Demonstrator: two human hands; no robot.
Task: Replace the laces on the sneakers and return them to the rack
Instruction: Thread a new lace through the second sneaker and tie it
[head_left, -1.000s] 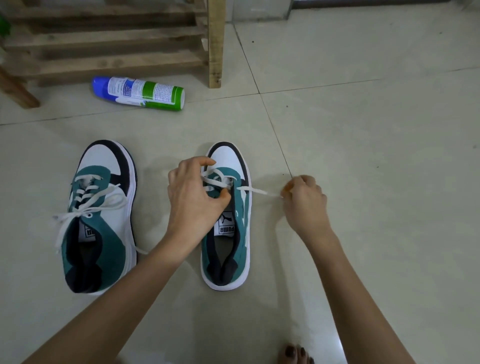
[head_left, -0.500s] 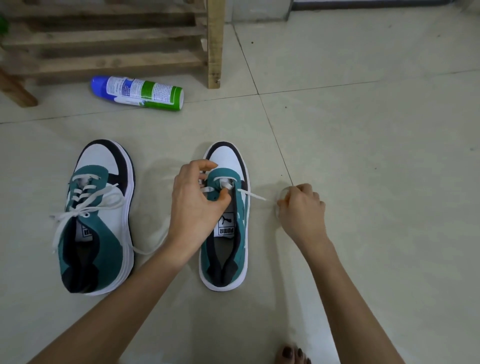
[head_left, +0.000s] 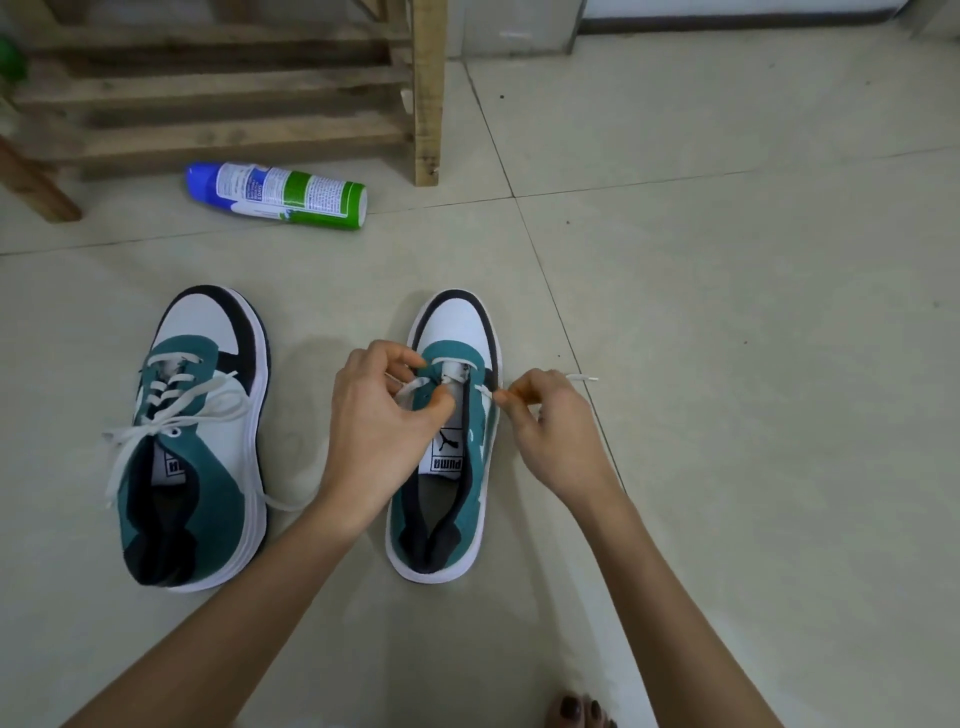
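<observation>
Two teal, white and black sneakers stand on the tiled floor, toes pointing away. The left sneaker (head_left: 200, 441) is laced, its white lace ends trailing loose. The right sneaker (head_left: 451, 431) has a white lace (head_left: 415, 387) through only its front eyelets. My left hand (head_left: 382, 421) pinches that lace at the left eyelets, over the tongue. My right hand (head_left: 553, 426) pinches the lace's other end at the shoe's right edge; the tip (head_left: 584, 378) sticks out past my fingers. The wooden rack (head_left: 218, 88) stands at the back left.
A blue, white and green spray can (head_left: 280, 196) lies on its side in front of the rack. The rack's wooden post (head_left: 428, 93) reaches the floor beside it. Toes of a foot (head_left: 579, 709) show at the bottom edge.
My right hand has moved left, in against the right sneaker's edge, so the lace stretch between shoe and hand is short. The left hand stays on the front eyelets.
</observation>
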